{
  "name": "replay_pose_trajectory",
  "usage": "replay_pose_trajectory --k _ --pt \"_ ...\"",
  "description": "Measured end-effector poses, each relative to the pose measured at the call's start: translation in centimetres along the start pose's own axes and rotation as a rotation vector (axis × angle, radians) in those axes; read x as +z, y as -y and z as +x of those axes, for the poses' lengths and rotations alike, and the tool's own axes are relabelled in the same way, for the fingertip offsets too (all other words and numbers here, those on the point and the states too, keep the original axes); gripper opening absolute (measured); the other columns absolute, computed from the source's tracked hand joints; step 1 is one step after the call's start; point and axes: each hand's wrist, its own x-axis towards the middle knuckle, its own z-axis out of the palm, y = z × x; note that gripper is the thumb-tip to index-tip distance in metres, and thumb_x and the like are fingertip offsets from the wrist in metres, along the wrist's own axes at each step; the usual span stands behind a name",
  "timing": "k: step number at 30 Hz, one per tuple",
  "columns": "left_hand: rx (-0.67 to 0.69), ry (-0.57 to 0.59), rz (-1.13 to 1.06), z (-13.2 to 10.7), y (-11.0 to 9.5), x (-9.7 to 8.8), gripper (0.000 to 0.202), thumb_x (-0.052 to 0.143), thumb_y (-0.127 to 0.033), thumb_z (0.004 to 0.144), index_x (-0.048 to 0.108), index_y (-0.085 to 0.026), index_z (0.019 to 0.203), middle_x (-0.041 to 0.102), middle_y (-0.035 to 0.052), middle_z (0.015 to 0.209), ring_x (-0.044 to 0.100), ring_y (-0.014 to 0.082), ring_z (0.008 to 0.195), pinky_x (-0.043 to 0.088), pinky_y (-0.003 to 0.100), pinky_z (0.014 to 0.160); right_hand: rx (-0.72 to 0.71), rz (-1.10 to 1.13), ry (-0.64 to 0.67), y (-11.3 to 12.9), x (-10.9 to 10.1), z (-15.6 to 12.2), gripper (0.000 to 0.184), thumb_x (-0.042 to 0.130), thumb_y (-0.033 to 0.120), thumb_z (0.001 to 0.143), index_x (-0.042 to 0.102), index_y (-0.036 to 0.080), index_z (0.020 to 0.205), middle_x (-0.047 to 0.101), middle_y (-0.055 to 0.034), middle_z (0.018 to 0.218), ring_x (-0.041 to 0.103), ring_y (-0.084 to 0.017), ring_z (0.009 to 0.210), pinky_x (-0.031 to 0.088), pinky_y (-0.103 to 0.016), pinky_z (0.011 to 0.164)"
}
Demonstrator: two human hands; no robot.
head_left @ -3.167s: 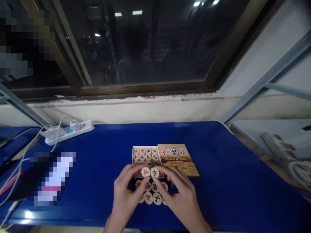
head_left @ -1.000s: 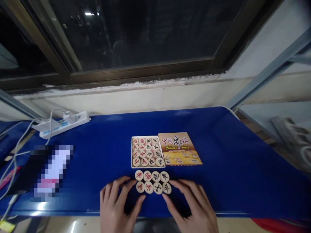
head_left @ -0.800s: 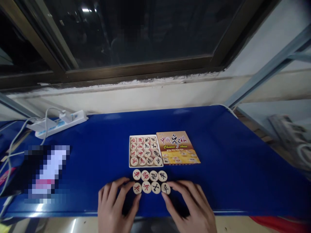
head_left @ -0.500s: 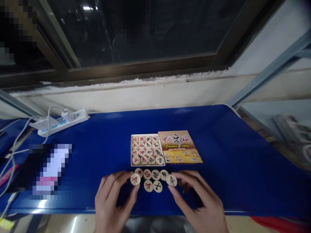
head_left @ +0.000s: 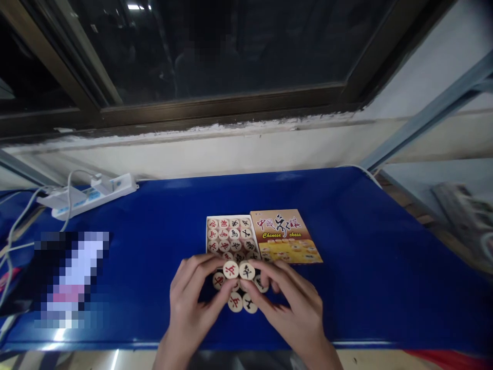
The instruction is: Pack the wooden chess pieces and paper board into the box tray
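My left hand point(head_left: 190, 303) pinches a round wooden chess piece with a red character point(head_left: 230, 269). My right hand point(head_left: 296, 308) pinches a piece with a black character point(head_left: 247, 271). Both pieces are held side by side just above the near edge of the open white box point(head_left: 210, 237), which holds several pieces in rows. Several more loose pieces point(head_left: 234, 301) lie on the blue table point(head_left: 162, 241) under and between my hands. The box lid point(head_left: 285, 241), printed "Chinese chess", lies flat right of the box.
A white power strip point(head_left: 90, 193) with cables sits at the back left. A blurred-out object point(head_left: 67, 280) lies at the left. A dark window and white sill run behind the table. A grey metal frame point(head_left: 427, 115) rises at the right.
Each hand has picked one piece from the near row's ends and lifted it up and inward, toward the box. Two rows of loose pieces have become fewer.
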Motion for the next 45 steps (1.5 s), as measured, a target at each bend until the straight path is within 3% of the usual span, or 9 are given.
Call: replay_pose_trajectory --k 5,9,12,18,25,28,32,39,45 --pt "-0.052 -0.061 0.131 0.7 0.5 0.4 0.021 0.067 -0.024 0.091 0.066 -0.026 0.113 0.065 0.0084 0.116 0.062 0.0247 0.105 0.053 0.038 0.083 0.003 -0.133 -0.108 -0.4 0.5 1.0 0.026 0.069 0.018 0.089 0.066 0.024 0.113 0.068 -0.0042 0.096 0.066 -0.017 0.089 0.055 -0.031 0.076" --pt "-0.103 0.019 0.217 0.9 1.2 0.8 0.022 0.063 -0.025 0.092 0.067 -0.027 0.113 0.061 0.0087 0.126 0.052 0.0307 0.122 0.051 0.049 0.094 0.009 -0.212 -0.042 -1.0 0.9 1.2 0.024 0.070 0.025 0.090 0.067 0.023 0.114 0.068 -0.0062 0.110 0.062 -0.020 0.101 0.052 -0.037 0.085" --pt "-0.128 0.104 0.208 0.8 1.3 0.8 0.022 0.060 -0.026 0.094 0.066 -0.027 0.115 0.060 0.0080 0.131 0.045 0.0327 0.132 0.048 0.055 0.101 0.004 -0.199 0.018 -1.2 1.0 1.1 0.024 0.070 0.027 0.090 0.066 0.023 0.113 0.072 -0.0032 0.108 0.062 -0.020 0.099 0.051 -0.038 0.086" --pt "-0.095 0.087 0.185 0.7 1.3 0.8 0.027 0.056 -0.022 0.096 0.067 -0.030 0.119 0.059 0.0067 0.136 0.043 0.0320 0.136 0.047 0.057 0.104 -0.001 -0.159 0.075 -1.0 1.2 1.0 0.020 0.063 0.018 0.092 0.067 0.026 0.111 0.075 0.0013 0.106 0.065 -0.019 0.098 0.050 -0.039 0.086" --pt "-0.106 0.092 0.149 0.6 1.3 0.9 0.026 0.055 -0.021 0.096 0.065 -0.029 0.119 0.059 0.0073 0.135 0.043 0.0313 0.136 0.047 0.056 0.103 0.018 -0.091 0.056 -0.9 0.9 1.1 0.024 0.059 0.012 0.092 0.067 0.024 0.112 0.074 -0.0019 0.103 0.066 -0.019 0.096 0.053 -0.039 0.084" --pt "-0.094 0.002 0.122 0.4 1.0 0.4 0.022 0.056 -0.018 0.096 0.066 -0.028 0.113 0.062 0.0068 0.129 0.047 0.0296 0.131 0.047 0.053 0.102 -0.008 -0.096 0.001 -0.9 0.5 0.9 0.025 0.060 0.012 0.091 0.066 0.023 0.113 0.073 -0.0031 0.104 0.066 -0.018 0.098 0.053 -0.037 0.086" --pt "-0.132 -0.125 0.117 -0.9 0.7 -0.7 0.017 0.057 -0.017 0.096 0.067 -0.027 0.105 0.068 0.0051 0.112 0.059 0.0241 0.112 0.050 0.041 0.091 0.033 -0.140 -0.074 -0.7 -0.5 -0.4 0.017 0.062 0.015 0.090 0.068 0.023 0.105 0.068 -0.0045 0.103 0.067 -0.018 0.097 0.054 -0.034 0.084" --pt "-0.271 0.045 0.201 -4.1 0.1 -1.2 0.018 0.063 -0.033 0.094 0.067 -0.029 0.111 0.069 0.0041 0.104 0.067 0.0231 0.092 0.052 0.038 0.081 0.179 -0.100 0.094 -0.8 -1.9 -3.6 0.018 0.060 0.028 0.095 0.065 0.025 0.112 0.063 -0.0031 0.094 0.058 -0.010 0.062 0.053 -0.025 0.056" --pt "-0.273 0.106 0.238 -3.9 0.3 -1.0 0.022 0.064 -0.040 0.093 0.069 -0.028 0.110 0.070 0.0027 0.099 0.067 0.0204 0.081 0.053 0.037 0.077 0.217 -0.069 0.126 -1.1 -1.4 -4.1 0.023 0.059 0.026 0.096 0.064 0.026 0.118 0.063 -0.0029 0.090 0.060 -0.011 0.064 0.054 -0.024 0.061"
